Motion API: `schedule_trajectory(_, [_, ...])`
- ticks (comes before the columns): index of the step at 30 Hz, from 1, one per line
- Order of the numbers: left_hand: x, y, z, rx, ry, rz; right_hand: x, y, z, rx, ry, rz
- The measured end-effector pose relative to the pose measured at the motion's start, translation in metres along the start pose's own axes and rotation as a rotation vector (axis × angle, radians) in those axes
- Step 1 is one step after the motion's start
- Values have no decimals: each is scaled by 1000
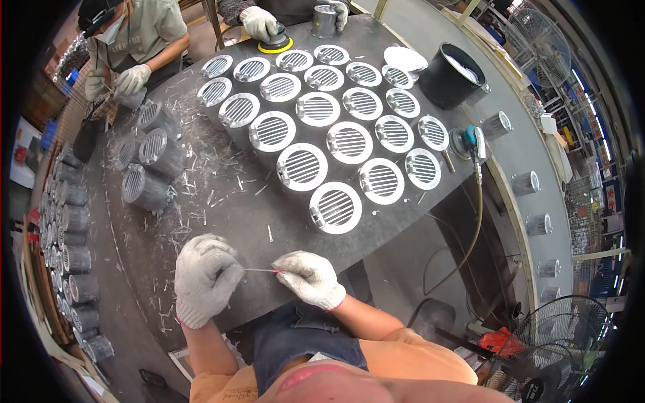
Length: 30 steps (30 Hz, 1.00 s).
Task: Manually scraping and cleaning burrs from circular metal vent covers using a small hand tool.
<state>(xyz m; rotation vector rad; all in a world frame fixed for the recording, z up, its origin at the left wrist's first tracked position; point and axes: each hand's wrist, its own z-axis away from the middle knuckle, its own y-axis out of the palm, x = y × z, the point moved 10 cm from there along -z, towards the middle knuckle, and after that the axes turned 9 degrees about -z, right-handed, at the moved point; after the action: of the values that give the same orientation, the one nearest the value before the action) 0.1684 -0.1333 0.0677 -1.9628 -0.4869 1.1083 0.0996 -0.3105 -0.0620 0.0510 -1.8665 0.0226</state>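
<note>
A thin metal rod [259,270] is stretched level between my two hands over the near edge of the dark table. My left hand [209,279], in a white knit glove, is closed with the fingertips pinching the rod's left end. At the other end, my right hand [310,279] grips it in a matching glove, and a bit of red shows at those fingertips. The rest of the rod is hidden in the gloves. Just beyond stand several grey cylinders with slotted, shiny round tops; the nearest cylinder [336,208] is ahead and to the right.
Thin scraps [215,195] litter the table's left half, beside dull grey cylinders [144,187]. A black bucket [451,77] and an air sander [467,142] with a hose lie right. Across the table, one co-worker's gloved hand [261,24] holds a yellow-rimmed sander; another person works far left.
</note>
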Motion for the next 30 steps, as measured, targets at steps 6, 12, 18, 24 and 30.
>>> schedule_trajectory(6, [3, 0, 0, -3, 6, 29, 6, 2, -1, -4, -63, 38])
schedule_trajectory(12, [3, 1, 2, -9, 12, 22, -10, 3, 6, -13, 65, -32])
schedule_trajectory(18, [0, 0, 0, 8, 1, 22, -26, 6, 11, -52, 177, -239])
schedule_trajectory(24, [-5, 1, -1, 31, 35, -50, -47, 3, 19, -117, 397, -501])
schedule_trajectory(30, [-6, 5, -1, 124, 66, -99, -29, 15, 11, -203, 358, -872])
